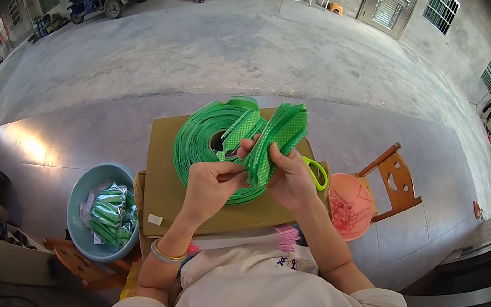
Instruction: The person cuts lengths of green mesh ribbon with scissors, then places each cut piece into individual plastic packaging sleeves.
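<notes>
My right hand (290, 178) is closed round a folded bundle of green dotted ribbon (283, 129), thumb across its front. At the bundle's lower left edge, my left hand (215, 186) pinches the ribbon; its fingertips are partly hidden. Behind both hands a large coil of the same green ribbon (190, 146) lies on a brown board (162, 166). Beside my right hand shows a yellow-green scissors handle (323, 181); the blades are hidden. A small white piece (154, 220) lies near the board's left front corner.
Left of the board stands a blue-grey basin (81, 241) with clear-wrapped green packets (108, 212). To the right, a pink basin (367, 224) holds pink strips, near a wooden chair (393, 182). Pink-ended strips (286, 237) lie between the board and my body.
</notes>
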### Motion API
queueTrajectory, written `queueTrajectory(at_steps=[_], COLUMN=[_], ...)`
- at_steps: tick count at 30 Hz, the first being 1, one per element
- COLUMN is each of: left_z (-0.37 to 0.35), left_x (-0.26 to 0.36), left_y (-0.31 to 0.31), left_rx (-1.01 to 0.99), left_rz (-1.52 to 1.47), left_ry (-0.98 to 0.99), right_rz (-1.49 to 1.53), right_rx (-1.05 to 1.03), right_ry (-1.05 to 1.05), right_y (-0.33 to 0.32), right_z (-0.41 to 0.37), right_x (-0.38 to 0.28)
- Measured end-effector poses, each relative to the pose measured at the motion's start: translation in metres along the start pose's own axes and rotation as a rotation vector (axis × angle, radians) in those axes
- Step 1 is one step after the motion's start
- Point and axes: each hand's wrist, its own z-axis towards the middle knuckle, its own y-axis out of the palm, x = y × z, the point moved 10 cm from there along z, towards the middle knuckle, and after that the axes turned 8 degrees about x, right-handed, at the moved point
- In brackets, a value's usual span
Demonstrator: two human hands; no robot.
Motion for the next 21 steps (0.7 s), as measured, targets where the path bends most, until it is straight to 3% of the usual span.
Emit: queueTrajectory(at_steps=[5, 8, 10, 13, 19, 21], left_z=[-0.003, 0.0, 0.003, 0.005, -0.001, -0.002], left_x=[0.003, 0.002, 0.001, -0.009, -0.017, -0.015], left_y=[0.004, 0.014, 0.01, 0.015, 0.028, 0.032], left_rx=[-0.008, -0.04, 0.001, -0.055, -0.145, -0.226], left_rz=[0.026, -0.336, -0.283, -0.183, -0.223, -0.133], left_ry=[0.062, 0.025, 0.006, -0.055, -0.199, -0.205], right_rz=[-0.137, -0.19, -0.252, -0.429, -0.293, -0.284], right_rx=[0.155, 0.171, 0.132, 0.155, 0.07, 0.088], right_ry=[-0.265, -0.35, -0.424, -0.447, -0.571, -0.46], right_y=[-0.011, -0.01, -0.008, -0.002, 0.011, 0.003], right_z=[-0.001, -0.005, -0.006, -0.014, -0.021, -0.019], right_x=[-0.009, -0.015, -0.018, -0.021, -0.028, -0.017])
